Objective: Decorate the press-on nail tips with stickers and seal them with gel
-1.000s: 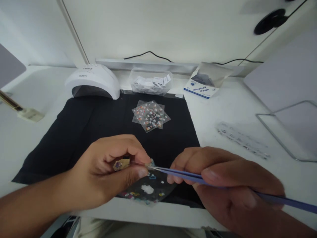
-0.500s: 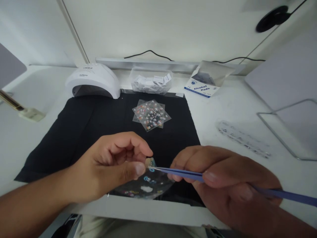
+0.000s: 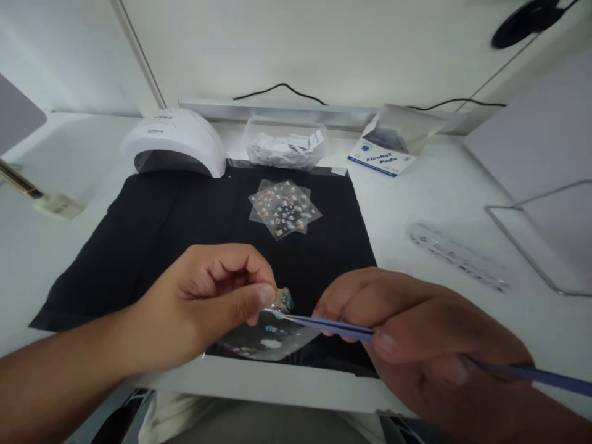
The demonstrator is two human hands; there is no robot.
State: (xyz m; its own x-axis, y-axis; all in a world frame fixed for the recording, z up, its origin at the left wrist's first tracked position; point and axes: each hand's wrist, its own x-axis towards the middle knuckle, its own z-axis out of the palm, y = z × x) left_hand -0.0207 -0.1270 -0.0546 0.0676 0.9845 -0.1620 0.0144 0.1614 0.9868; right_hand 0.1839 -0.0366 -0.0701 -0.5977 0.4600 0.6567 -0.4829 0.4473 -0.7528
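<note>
Between thumb and index finger, my left hand (image 3: 208, 308) pinches the upper corner of a clear sticker sheet (image 3: 269, 345) with small colourful designs. That corner looks folded over and shows a beige and bluish patch. My right hand (image 3: 416, 327) is closed around blue-purple tweezers (image 3: 342, 328), which lie slanted with the tips pointing left. The tweezer tips meet the sheet just below my left thumb; whether they grip a sticker I cannot tell. Farther back, several patterned transparent sheets (image 3: 285, 209) lie fanned in a stack on the black cloth (image 3: 185, 216).
Along the back stand a white nail lamp (image 3: 178, 132), a clear plastic box (image 3: 284, 145) of small packets, and an alcohol pads box (image 3: 386, 148). A clear strip (image 3: 456, 256) lies at right near a metal wire frame (image 3: 522, 243). A gold-handled brush (image 3: 41, 194) juts in from the left.
My left thumb and index finger, apart earlier, have closed on the sheet's corner. The tweezer tips have shifted slightly left, and the sheet now tilts. The whole view has moved a little.
</note>
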